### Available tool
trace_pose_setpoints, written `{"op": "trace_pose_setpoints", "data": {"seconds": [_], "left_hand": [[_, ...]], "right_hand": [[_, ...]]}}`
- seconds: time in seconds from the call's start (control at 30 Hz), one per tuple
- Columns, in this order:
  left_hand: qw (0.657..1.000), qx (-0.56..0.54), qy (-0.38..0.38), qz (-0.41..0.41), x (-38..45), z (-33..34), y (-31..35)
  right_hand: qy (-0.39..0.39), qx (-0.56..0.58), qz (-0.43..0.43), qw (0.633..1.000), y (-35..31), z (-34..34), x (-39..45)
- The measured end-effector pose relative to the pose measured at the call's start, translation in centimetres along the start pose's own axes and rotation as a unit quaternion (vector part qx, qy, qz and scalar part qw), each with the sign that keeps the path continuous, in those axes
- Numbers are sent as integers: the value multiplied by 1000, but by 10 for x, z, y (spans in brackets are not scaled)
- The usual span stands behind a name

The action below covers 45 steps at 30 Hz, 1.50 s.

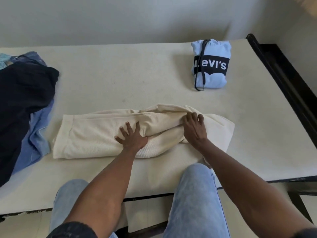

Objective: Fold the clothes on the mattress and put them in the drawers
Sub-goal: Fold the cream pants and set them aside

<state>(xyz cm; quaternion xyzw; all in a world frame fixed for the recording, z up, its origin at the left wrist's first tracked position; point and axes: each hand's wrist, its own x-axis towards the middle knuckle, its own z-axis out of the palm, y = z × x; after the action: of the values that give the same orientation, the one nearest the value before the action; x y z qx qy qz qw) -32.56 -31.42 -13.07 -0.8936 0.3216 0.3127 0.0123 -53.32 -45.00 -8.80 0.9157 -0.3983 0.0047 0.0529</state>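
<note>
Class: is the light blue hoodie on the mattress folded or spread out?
Folded. The light blue hoodie lies as a compact rectangle on the mattress, logo up.

Both forearms are bare. Light blue, faded denim jeans [193, 200] are worn, both legs being seen near the bottom edge. A dark navy short sleeve [72, 230] is seen on the left upper arm, and the edge of another dark sleeve [307, 233] at the near right corner.
</note>
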Motion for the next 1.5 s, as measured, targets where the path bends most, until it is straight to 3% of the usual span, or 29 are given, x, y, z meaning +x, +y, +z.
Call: {"op": "trace_pose_setpoints", "data": {"seconds": [0.07,0.13,0.2,0.27,0.43,0.57,0.7,0.73,0.9,1.0,1.07,1.17,1.23,1.3,1.4,1.5], "left_hand": [[996,42,80,25,-10,8,12],[967,99,200,121,-24,16,29],[940,105,238,219,-34,25,50],[947,91,197,236,-39,32,70],[983,87,74,146,-35,38,92],[988,85,43,123,-30,33,104],[992,70,13,100,-32,33,110],[993,65,12,102,-30,33,108],[990,84,20,111,-27,40,107],[987,112,51,107,-32,42,114],[976,132,117,127,-34,47,118],[947,97,208,224,-35,56,124],[940,94,201,260,-35,61,129],[948,86,185,244,-37,60,132],[967,67,155,189,-36,62,134],[969,74,153,177,-38,66,132]], "right_hand": [[-28,2,19,999,11,16,-26],[-57,36,33,997,16,28,-53],[-89,43,30,995,17,35,-72],[-97,57,74,991,18,35,-78],[-142,85,226,960,33,19,-79],[-102,156,170,968,96,-8,-47],[-275,174,109,939,162,-78,37],[-279,165,120,938,177,-91,54],[-76,-12,297,952,214,-86,82],[8,-7,261,965,188,-48,62],[62,41,233,970,164,-16,35],[55,133,236,961,129,23,-8],[68,241,290,924,113,32,-35],[96,276,303,907,102,36,-60],[51,218,228,947,88,45,-98],[34,302,337,891,102,41,-95]]}}
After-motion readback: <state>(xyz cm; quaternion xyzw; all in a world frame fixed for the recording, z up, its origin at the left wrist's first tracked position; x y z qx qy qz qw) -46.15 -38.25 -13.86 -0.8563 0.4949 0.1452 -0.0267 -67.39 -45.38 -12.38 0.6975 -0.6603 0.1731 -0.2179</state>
